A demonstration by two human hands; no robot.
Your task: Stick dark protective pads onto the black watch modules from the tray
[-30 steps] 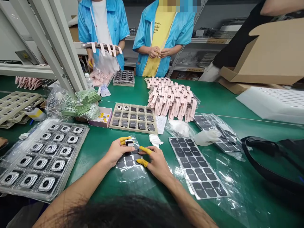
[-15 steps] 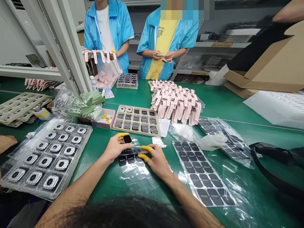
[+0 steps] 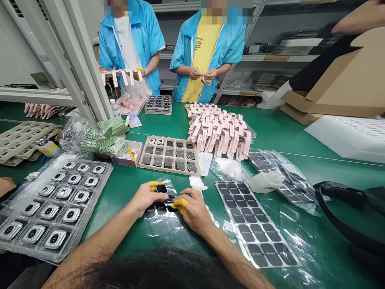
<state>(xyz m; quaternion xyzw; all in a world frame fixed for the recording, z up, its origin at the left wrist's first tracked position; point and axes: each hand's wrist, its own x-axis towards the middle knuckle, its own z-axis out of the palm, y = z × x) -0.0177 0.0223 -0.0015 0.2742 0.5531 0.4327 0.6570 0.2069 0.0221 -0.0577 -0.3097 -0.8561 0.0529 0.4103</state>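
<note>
My left hand (image 3: 146, 197), with yellow finger covers, grips a small dark-faced watch body (image 3: 161, 188) between thumb and fingers. Just to its right, my right hand (image 3: 191, 208) pinches at a sheet of dark square stickers (image 3: 161, 209) on clear film; its yellow-covered fingertips touch the sheet's upper right part. What exactly lies between those fingertips is hidden. A larger sheet of dark stickers (image 3: 252, 224) lies to the right. Beyond my hands a beige tray (image 3: 170, 159) holds dark squares and two pale watch bodies.
A clear tray of watch bodies (image 3: 54, 206) lies at the left. Pink watch straps (image 3: 221, 130) are heaped at the back. A white bottle (image 3: 267, 182), black strap (image 3: 345, 224) and open cardboard box (image 3: 333, 86) are at the right. Two people in blue jackets stand opposite.
The view has shifted slightly. The watch in my left hand has tilted and sits lower, closer to the sticker sheet. My right fingers have drawn together at the sheet.
</note>
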